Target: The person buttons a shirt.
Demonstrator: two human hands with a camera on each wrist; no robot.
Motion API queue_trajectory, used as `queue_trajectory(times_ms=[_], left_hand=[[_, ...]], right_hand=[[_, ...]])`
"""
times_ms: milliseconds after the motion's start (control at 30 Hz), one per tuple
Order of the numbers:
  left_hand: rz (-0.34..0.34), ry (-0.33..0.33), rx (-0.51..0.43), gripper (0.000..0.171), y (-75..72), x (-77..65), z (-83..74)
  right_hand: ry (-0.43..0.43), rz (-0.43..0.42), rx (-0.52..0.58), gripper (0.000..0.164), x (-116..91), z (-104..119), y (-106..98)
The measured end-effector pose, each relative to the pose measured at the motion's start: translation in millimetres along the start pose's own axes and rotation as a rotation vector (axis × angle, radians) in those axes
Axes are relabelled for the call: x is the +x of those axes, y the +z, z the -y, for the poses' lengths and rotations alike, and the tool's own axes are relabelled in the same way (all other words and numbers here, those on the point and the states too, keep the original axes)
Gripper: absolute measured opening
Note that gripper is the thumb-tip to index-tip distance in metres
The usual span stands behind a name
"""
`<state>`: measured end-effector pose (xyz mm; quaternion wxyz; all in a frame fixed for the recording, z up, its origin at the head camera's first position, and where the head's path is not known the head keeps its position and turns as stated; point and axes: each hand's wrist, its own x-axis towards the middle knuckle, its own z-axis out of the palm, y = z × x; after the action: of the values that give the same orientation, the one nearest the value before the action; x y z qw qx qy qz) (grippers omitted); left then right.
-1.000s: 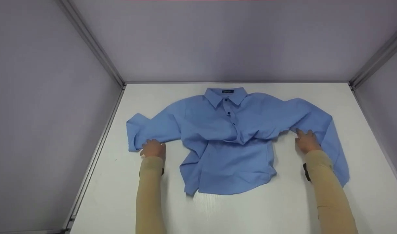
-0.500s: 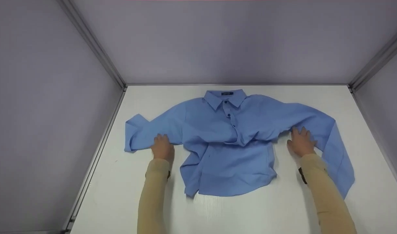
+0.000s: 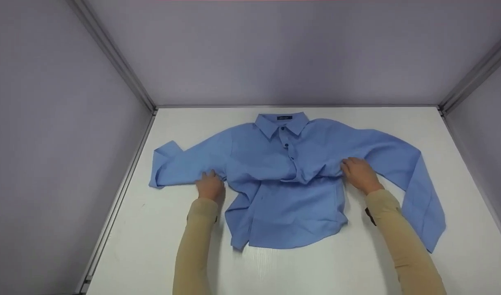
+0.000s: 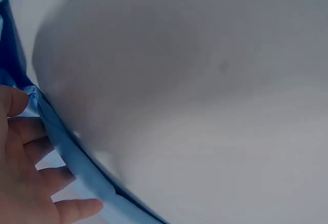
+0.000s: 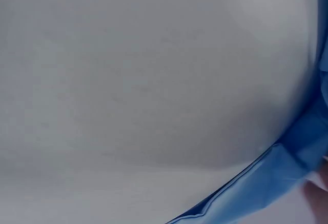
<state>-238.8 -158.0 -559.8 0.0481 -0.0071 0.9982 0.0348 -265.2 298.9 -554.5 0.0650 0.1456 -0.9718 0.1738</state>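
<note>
A blue long-sleeved button-up shirt (image 3: 275, 151) lies front up on the white table, collar at the far side, its lower front bunched across the middle. At the underarm on the left is my left hand (image 3: 210, 186). In the left wrist view the left hand (image 4: 31, 167) has its fingers spread, several tips passing behind the cloth edge, the thumb close to a fold. My right hand (image 3: 360, 175) touches the shirt at the opposite underarm, fingertips over the edge. Only a blurred bit of the right hand (image 5: 315, 198) enters the right wrist view; its grip is hidden.
The white table (image 3: 291, 272) is enclosed by grey panels (image 3: 295, 53) at the back and both sides. The left cuff (image 3: 164, 164) is folded back near the table's left edge. The right sleeve (image 3: 424, 205) bends down toward the near side, beside my right forearm.
My left hand has slid right along the sleeve to the underarm. My right hand has moved left from the sleeve to the other underarm. The right sleeve has shifted slightly outward and nearer.
</note>
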Motion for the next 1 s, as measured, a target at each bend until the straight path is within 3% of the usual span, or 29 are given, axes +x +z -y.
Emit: queue_trajectory(times_ms=[67,133,333,433,500,600,700,767,867,1000], left_hand=[[-0.005,0.002,0.058,0.026,-1.3,0.1,4.9],[0.007,0.005,0.104,0.024,-3.2,0.6,8.5],[0.139,-0.062,0.189,0.031,-13.7,0.3,13.3],[0.172,-0.127,0.130,0.035,-19.7,1.9,12.4],[0.149,-0.174,0.059,0.041,-20.2,3.8,11.0],[0.044,-0.181,-0.078,0.050,-17.2,8.0,0.8],[-0.043,-0.064,-0.210,0.047,-14.7,14.2,-18.7],[-0.031,0.027,-0.289,0.045,-16.1,17.1,-33.7],[0.065,0.093,-0.324,0.052,-17.4,18.3,-51.0],[0.131,0.118,-0.239,0.065,-15.2,18.2,-59.6]], right_hand=[[0.052,0.149,-0.001,0.045,-3,1,1],[0.110,0.240,-0.028,0.051,-5,1,2],[0.207,0.286,-0.100,0.065,-3,4,-1],[0.277,0.313,-0.122,0.071,1,7,-5],[0.292,0.284,-0.149,0.064,4,10,-5],[0.204,0.107,-0.153,0.043,9,16,0],[0.032,-0.073,-0.080,0.026,17,26,9],[-0.039,-0.080,0.004,0.026,23,33,15],[0.010,0.098,0.099,0.043,29,44,20],[0.122,0.382,0.031,0.066,29,55,24]])
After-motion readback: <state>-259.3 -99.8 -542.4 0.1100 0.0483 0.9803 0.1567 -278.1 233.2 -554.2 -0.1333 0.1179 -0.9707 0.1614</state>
